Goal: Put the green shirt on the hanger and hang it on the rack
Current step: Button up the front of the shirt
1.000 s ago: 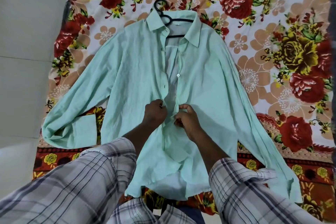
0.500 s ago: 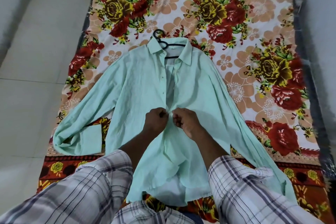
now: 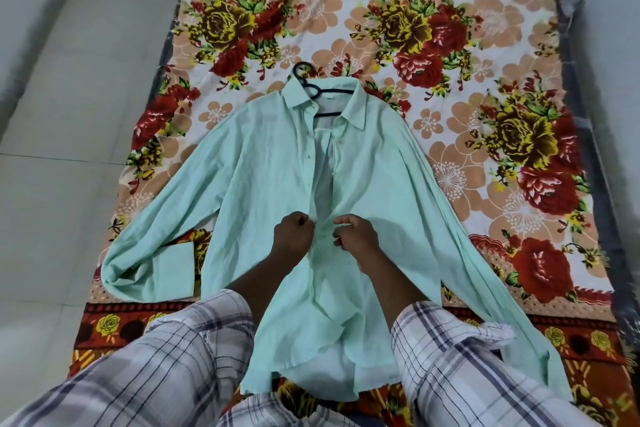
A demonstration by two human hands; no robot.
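Observation:
The pale green shirt (image 3: 263, 184) lies face up on a flowered bedsheet, sleeves spread to both sides. A black hanger (image 3: 313, 88) sits inside its collar, the hook poking out at the top left of the collar. My left hand (image 3: 292, 236) pinches the left front edge of the shirt at mid-chest. My right hand (image 3: 356, 236) pinches the right front edge just beside it. The two edges are a small gap apart between my hands. Above them the front is open and shows the lining.
The flowered bedsheet (image 3: 467, 80) covers a mattress on a pale tiled floor (image 3: 69, 114). A wall runs along the right (image 3: 616, 45). My checked sleeves fill the lower part of the view. No rack is in view.
My head has lifted, so more of the sheet shows above the shirt. My hands stay at the shirt's front, now slightly apart after nearly touching.

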